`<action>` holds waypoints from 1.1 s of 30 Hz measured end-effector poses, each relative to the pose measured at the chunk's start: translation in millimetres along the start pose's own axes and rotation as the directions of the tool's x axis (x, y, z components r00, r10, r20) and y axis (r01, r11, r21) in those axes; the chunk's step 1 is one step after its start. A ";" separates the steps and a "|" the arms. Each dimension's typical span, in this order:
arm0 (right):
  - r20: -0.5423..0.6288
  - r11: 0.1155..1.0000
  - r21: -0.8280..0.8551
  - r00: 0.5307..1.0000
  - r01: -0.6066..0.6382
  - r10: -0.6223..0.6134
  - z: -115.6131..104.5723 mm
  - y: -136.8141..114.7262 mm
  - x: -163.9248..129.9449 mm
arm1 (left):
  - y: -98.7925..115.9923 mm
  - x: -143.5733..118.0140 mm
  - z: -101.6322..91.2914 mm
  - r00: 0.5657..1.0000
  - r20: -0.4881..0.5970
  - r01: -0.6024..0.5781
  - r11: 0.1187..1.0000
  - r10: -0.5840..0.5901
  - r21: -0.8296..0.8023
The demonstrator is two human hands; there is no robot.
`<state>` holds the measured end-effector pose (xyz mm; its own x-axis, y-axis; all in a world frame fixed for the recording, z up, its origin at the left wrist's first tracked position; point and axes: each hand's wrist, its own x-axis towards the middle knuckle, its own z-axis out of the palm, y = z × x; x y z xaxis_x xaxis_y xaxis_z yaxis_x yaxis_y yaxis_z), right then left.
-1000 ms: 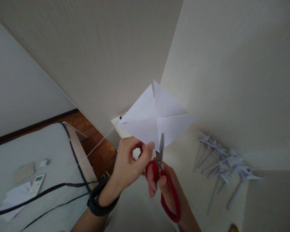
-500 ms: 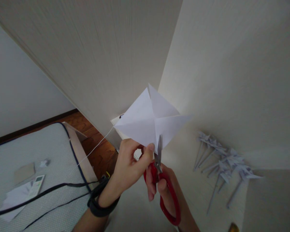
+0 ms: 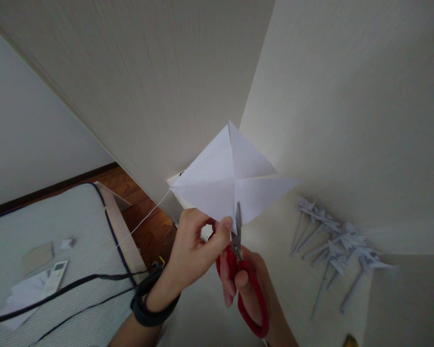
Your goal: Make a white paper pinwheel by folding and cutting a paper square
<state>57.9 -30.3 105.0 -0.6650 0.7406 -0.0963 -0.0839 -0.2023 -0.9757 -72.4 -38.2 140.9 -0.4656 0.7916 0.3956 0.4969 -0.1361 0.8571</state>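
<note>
Between thumb and fingers, my left hand (image 3: 202,248) pinches the near corner of a creased square sheet of white paper (image 3: 206,188). Slits run inward from the paper's far and right corners along the diagonal creases. My right hand (image 3: 251,284) is closed around the handles of red-handled scissors (image 3: 255,299). The scissors' blades lie at the near corner, right beside my left thumb, with the upper blade over the paper along the crease. Part of the lower blade is hidden by the paper.
Several paper pinwheels on sticks (image 3: 336,246) lie on the pale surface to the right. At left, a mattress (image 3: 94,226) bears a white remote control (image 3: 56,277), a stack of paper (image 3: 25,294) and a grey-brown card (image 3: 38,256). Dark straps (image 3: 94,277) cross it. Pale panels rise behind.
The paper has shifted slightly to the right and looks flatter, its right flap reaching further out. Both hands and the scissors stay nearly in place.
</note>
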 end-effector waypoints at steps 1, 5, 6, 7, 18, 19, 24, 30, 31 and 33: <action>0.000 1.000 -0.001 1.000 -0.002 0.002 0.6 -0.4 0.4 | 0.3 -0.1 -0.1 1.000 0.000 0.006 1.000 -0.006 -0.002; -0.017 0.998 -0.062 0.999 0.028 -0.030 2.2 -2.7 1.5 | 0.6 -0.2 0.5 1.000 0.011 -0.009 0.999 0.010 -0.038; -0.031 0.994 -0.093 0.998 0.055 -0.058 2.1 -3.0 1.6 | 0.4 -0.3 0.7 1.000 0.008 -0.013 0.999 0.013 -0.050; -0.043 0.988 -0.128 0.995 0.084 -0.090 1.9 -3.2 1.5 | 0.1 -0.3 0.9 1.000 0.001 -0.010 0.998 0.010 -0.059; -0.087 0.965 -0.215 0.981 0.153 -0.175 -0.7 -3.3 1.4 | -2.3 -4.5 -0.9 0.954 0.300 0.087 0.962 -0.005 -0.260; -0.066 0.964 -0.212 0.982 0.158 -0.176 -1.0 -3.5 2.0 | -2.5 -4.9 -0.7 0.951 0.309 0.099 0.959 -0.013 -0.266; -0.025 0.953 -0.235 0.979 0.191 -0.203 -3.6 -3.8 1.6 | -1.3 -4.0 -0.6 0.965 0.263 0.063 0.966 0.006 -0.251; -0.019 0.942 -0.274 0.978 0.195 -0.208 -7.3 -0.6 -1.8 | -1.7 -2.3 -0.4 0.975 0.224 0.043 0.972 0.010 -0.230; -0.021 0.944 -0.268 0.979 0.190 -0.203 -7.4 -0.3 -1.8 | -2.0 -2.4 -0.3 0.973 0.230 0.055 0.971 -0.001 -0.231; -0.017 0.953 -0.240 0.981 0.184 -0.194 -7.1 -0.3 -1.4 | -2.4 -2.6 -0.3 0.971 0.239 0.067 0.970 -0.009 -0.235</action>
<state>64.1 -26.7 104.0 -0.6235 0.7764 0.0913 -0.0243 0.0975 -0.9949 -72.6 -40.1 137.9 -0.2819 0.9121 0.2978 0.2791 -0.2190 0.9350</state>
